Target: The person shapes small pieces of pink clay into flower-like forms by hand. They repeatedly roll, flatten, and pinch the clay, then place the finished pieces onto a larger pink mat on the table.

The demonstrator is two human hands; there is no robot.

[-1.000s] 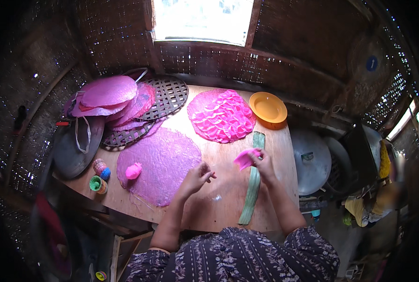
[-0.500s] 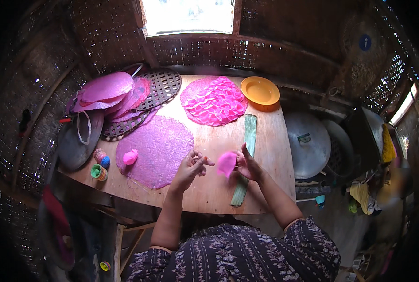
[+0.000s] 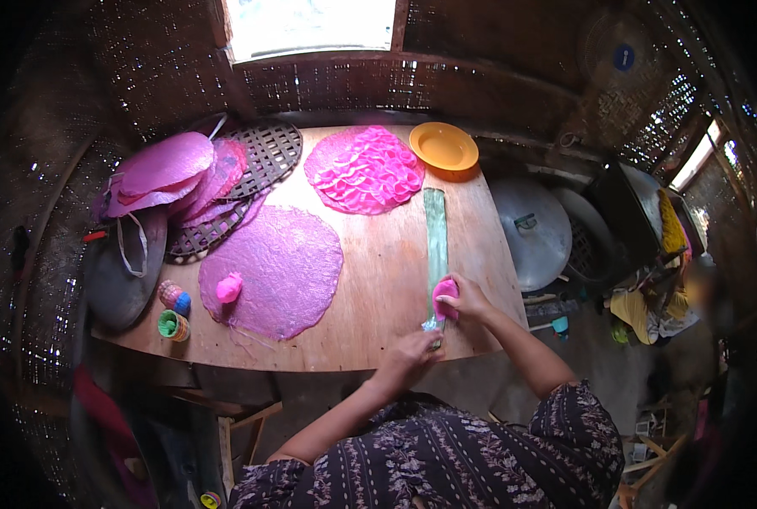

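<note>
A long flat green strip [image 3: 437, 237], like a piece of leaf, lies lengthwise on the table before me. My right hand [image 3: 468, 301] grips a small pink rounded piece [image 3: 445, 297], with the thumb across it, over the strip's right edge. At the strip's near end, the curled fingers of my left hand [image 3: 410, 358] close on it. Beside those fingertips shows a small pale glossy patch [image 3: 431, 325]. Farther off lies a round sheet covered in ruffled pink pieces [image 3: 366, 170]. A larger thin pink round sheet [image 3: 281, 254] carries a crumpled pink lump [image 3: 228, 288].
An orange plate [image 3: 444, 148] stands at the table's far right corner. Stacked pink discs [image 3: 165, 165] and woven trays [image 3: 264, 157] crowd the far left. Small woven cups [image 3: 173, 325] stand near the left edge. A large metal lid [image 3: 527, 233] is beyond the right edge.
Both hands have come down to the green strip. My right hand has moved the pink piece onto it, and my left hand has crossed rightward to its near end. The view has shifted slightly.
</note>
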